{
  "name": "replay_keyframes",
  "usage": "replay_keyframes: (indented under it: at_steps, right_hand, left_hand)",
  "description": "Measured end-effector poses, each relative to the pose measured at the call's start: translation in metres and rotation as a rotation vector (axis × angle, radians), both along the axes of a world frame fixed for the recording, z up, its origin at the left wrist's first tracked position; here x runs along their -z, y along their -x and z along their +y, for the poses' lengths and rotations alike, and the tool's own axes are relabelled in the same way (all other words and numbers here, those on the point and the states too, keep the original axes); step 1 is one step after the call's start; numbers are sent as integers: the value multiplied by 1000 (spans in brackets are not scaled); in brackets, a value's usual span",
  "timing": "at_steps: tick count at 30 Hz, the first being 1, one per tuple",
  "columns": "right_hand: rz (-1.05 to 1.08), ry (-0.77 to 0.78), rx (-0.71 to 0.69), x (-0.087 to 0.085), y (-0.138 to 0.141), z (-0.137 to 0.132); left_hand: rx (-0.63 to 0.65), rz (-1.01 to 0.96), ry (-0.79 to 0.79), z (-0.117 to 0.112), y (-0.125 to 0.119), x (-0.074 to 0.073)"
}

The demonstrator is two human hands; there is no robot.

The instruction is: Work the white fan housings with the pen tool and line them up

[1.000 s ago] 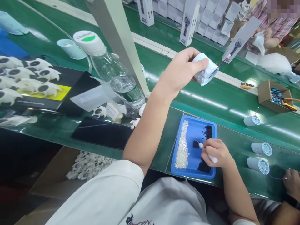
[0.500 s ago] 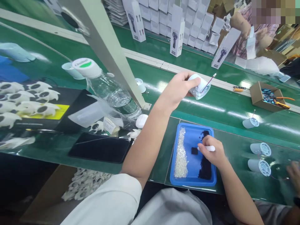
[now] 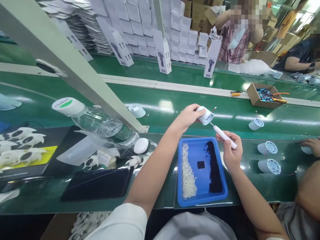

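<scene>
My left hand is closed around a pale cylindrical housing, holding it tilted above the far side of the blue tray. A thin wire with a small white connector sticks out of the housing's open end. In my right hand is a white-handled screwdriver. Its thin metal shaft points up at the housing's end; whether the tip touches cannot be made out. Inside the tray lie tiny clear-white pieces on the left, tiny black pieces on the right, and a black square between them.
Several similar housings stand to the right, near a co-worker's hand. Leftward are a water bottle, a slanting metal post, a black phone-like slab and white shell parts. A cardboard box sits farther back.
My right hand has lifted the screwdriver from beside the black square up to the housing. My left hand has brought the housing lower and nearer the tray. The camera view has shifted.
</scene>
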State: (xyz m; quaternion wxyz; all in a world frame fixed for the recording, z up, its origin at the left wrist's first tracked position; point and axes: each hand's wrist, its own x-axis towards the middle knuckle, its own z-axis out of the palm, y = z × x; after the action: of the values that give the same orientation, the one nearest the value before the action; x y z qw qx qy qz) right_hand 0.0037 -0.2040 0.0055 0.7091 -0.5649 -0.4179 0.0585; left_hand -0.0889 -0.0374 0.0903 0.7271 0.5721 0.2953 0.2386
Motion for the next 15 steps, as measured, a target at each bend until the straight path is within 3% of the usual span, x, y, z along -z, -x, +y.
replay_keyframes:
  at_steps: [11,15]
  right_hand:
    - [-22,71,13,3,-1,-2]
    - [-137,282,61,2,-4,-2]
  left_hand:
    - [118,68,-52,-13,-5,0]
    - [-42,58,-194,-22,-15,6]
